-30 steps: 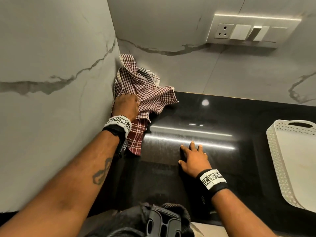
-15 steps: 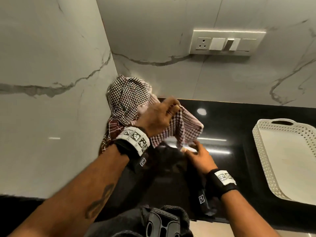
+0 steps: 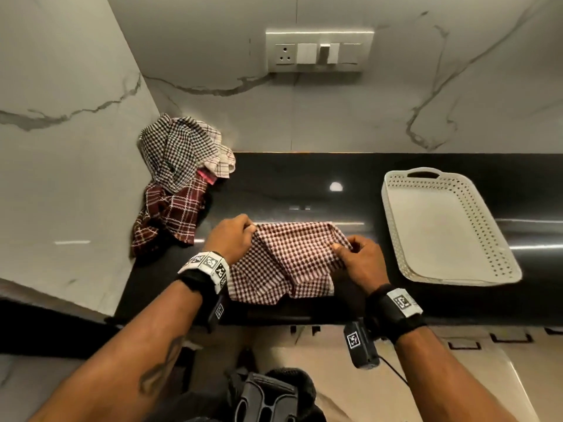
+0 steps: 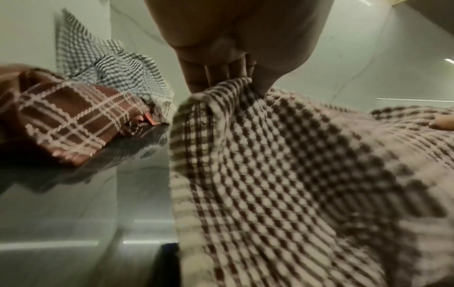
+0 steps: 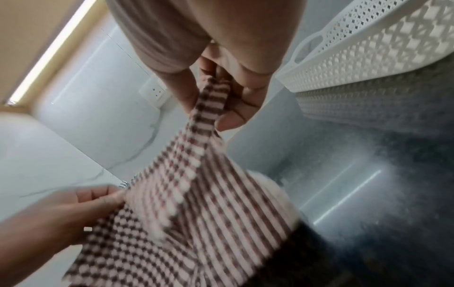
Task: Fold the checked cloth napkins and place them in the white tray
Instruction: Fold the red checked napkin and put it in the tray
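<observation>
A maroon-and-white checked napkin (image 3: 289, 263) hangs rumpled between both hands over the front of the black counter (image 3: 274, 190). My left hand (image 3: 233, 239) pinches its left top corner, and the left wrist view shows that same napkin (image 4: 294, 174) under the fingers (image 4: 196, 77). My right hand (image 3: 356, 254) pinches the right corner; in the right wrist view the cloth (image 5: 196, 194) runs up into the pinch. The white perforated tray (image 3: 441, 226) lies to the right with nothing in it. A heap of other checked napkins (image 3: 179, 178) sits in the left corner.
Marble walls close the left side and the back, with a switch panel (image 3: 318, 53) on the back wall. The counter's front edge runs just under my wrists. The tray wall (image 5: 368, 48) stands close to my right hand.
My left hand pulled the maroon checked napkin out of the corner heap and towards me. The right hand left the counter and took the other corner; the cloth is now stretched between both.
</observation>
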Tool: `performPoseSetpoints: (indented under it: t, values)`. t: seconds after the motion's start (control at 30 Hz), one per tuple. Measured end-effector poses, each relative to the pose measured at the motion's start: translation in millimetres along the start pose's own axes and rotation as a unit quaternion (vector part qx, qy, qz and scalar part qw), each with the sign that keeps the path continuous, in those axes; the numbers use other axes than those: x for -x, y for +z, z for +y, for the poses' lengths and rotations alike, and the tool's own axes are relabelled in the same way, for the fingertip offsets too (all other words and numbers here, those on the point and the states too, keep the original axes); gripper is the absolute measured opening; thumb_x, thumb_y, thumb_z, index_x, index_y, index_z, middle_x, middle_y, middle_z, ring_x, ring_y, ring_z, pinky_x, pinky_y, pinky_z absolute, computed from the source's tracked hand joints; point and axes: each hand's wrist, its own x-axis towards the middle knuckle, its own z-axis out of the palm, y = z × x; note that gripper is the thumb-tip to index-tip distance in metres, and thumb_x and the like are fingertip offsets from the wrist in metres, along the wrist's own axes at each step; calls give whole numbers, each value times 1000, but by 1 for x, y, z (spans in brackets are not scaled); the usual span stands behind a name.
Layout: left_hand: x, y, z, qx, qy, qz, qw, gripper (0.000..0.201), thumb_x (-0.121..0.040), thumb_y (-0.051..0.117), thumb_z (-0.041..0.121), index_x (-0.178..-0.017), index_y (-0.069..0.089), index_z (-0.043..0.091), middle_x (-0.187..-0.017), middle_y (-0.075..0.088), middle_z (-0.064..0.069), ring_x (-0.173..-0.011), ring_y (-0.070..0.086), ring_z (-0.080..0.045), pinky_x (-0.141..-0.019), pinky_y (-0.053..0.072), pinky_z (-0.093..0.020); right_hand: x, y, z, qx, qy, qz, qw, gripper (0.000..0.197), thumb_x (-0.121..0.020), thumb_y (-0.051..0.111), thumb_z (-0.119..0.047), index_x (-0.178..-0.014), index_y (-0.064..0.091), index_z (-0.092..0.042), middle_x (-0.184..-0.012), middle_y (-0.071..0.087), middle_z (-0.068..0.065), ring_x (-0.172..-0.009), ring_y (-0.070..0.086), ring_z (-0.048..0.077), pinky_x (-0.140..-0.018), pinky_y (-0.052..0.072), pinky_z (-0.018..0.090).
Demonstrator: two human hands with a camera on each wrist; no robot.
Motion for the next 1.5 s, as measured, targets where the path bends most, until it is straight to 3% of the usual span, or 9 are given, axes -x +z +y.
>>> performPoseSetpoints:
  t: [0.1,0.2,0.4,0.6,0.87,0.97,1.2,1.37,1.5]
  values:
    - [24,14,9,28,-9,29,999,13,-96,53,32,-102,58,22,-104,66,-3,-100,61,-25,-93,48,-43,5,-8,-9,-54,3,-13,998,10,-85,77,-17,-91,72,-10,-83,74,0,-73,69,9,-66,54,16]
    - [49,17,34,65,121,81,987,12,-96,56,27,-105,59,19,-104,61,2,-99,57,-16,-92,48,-37,9,-10,-25,-110,9,-44,993,8,-93,68,-15,-96,73,-11,-88,76,1,-79,72,8,-68,58,23]
    - [79,13,98,86,238,26,967,38,-89,64,52,-117,53,28,-109,58,13,-97,56,-3,-87,48,-18,18,-3,-51,-168,-11,-97,981,17,-95,61,-5,-109,64,-14,-98,73,16,-90,72,34,-82,60,51]
    - [73,4,113,187,129,108,968,11,-88,69,21,-98,63,21,-84,67,10,-75,63,-3,-73,55,-30,31,0,-64,-240,-26,-142,960,24,-98,59,-17,-122,60,-17,-109,71,13,-99,70,20,-89,58,42]
    - [65,-24,115,299,50,149,941,17,-92,65,18,-99,50,17,-74,70,-2,-57,69,-11,-56,59,-33,61,46,-44,-58,-56,-218,973,63,-80,79,-35,-134,49,-27,-120,63,-14,-109,60,2,-95,48,23]
    - [59,-32,122,333,95,131,929,14,-94,53,5,-97,58,18,-76,72,-4,-64,72,-15,-63,62,-42,59,62,-52,-15,-53,-137,989,29,-90,68,-27,-117,59,-22,-105,66,-9,-91,61,5,-81,45,25]
    - [12,-78,70,79,151,183,968,32,-90,53,0,-118,68,3,-110,65,-11,-98,63,-23,-92,53,-30,19,47,-44,25,-106,-41,993,10,-93,62,-20,-88,71,-20,-79,71,-10,-74,64,3,-68,50,29]
    - [-24,-101,3,-79,76,175,978,13,-92,59,19,-98,68,13,-101,64,-3,-88,63,-24,-76,52,-36,-25,13,-58,117,-145,-65,980,31,-92,68,-39,-69,63,-19,-63,63,-9,-59,57,6,-56,45,27]
    - [-56,-110,-15,-135,83,135,978,12,-92,62,26,-97,66,16,-114,52,3,-88,60,-19,-73,49,-34,-73,-2,-90,176,-160,-92,967,14,-96,62,-28,-88,70,-20,-82,67,-9,-77,63,3,-69,48,19]
